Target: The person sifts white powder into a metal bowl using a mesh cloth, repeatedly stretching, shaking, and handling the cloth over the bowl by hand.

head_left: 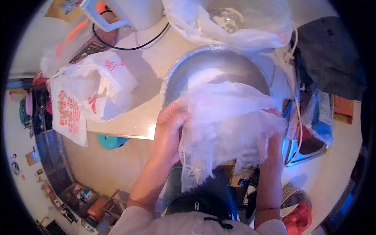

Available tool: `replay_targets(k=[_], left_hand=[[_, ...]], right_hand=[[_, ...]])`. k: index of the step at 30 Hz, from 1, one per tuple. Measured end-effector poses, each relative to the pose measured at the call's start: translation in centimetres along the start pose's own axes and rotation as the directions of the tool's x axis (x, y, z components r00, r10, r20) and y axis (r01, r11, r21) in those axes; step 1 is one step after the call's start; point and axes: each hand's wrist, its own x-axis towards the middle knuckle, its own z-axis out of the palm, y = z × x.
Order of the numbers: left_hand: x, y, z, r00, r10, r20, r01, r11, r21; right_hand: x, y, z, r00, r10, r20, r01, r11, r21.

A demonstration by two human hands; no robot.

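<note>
Head view: I see a sheet of white gauze (225,113) spread between the person's two hands, over the near part of a round metal basin (169,84), its frayed end hanging toward the person's lap. The left hand (169,116) grips the cloth's left side, fingers pinched into it. The right hand (275,133) grasps the other side, though folds cover most of its fingers. That same cloth blocks my sight of the basin's near rim; inside, I make out a pale patch, but I cannot tell whether it is glare or contents.

Behind the basin, a large clear plastic bag (254,37) crowds its far edge. To the left, a crumpled shopping bag (103,88) with red print lies on the table (147,111), partly over the edge. Beyond it stand a white jug (139,13) and a looped black cord (135,49). On the right, a white cable (300,133) hangs near the right hand, with dark grey fabric (331,58) farther out.
</note>
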Motion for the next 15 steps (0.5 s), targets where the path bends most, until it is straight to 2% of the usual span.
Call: replay_targets(k=[3, 6, 9, 15], left_hand=[[1.2, 0.5, -2.1, 0.998, -0.026, 0.06, 0.022, 0.998, 0.065], [-0.6, 2.8, -0.7, 0.998, 0.028, 0.047, -0.033, 0.995, 0.098], [-2.0, 4.2, 0.9, 0.995, 0.01, 0.101, -0.022, 0.994, 0.111], [-4.7, 6.6, 1.6, 0.979, 0.048, 0.2, -0.071, 0.991, 0.114]], right_hand=[[-0.8, -0.1, 0.5, 0.999, -0.027, -0.028, 0.028, 0.999, 0.03], [-1.3, -2.9, 1.6, 0.989, 0.079, 0.123, -0.08, 0.997, -0.003], [-2.7, -5.2, 2.2, 0.992, 0.055, 0.117, -0.036, 0.986, -0.161], [-6.2, -9.2, 4.7, 0.974, 0.003, 0.225, 0.046, 0.977, -0.209]])
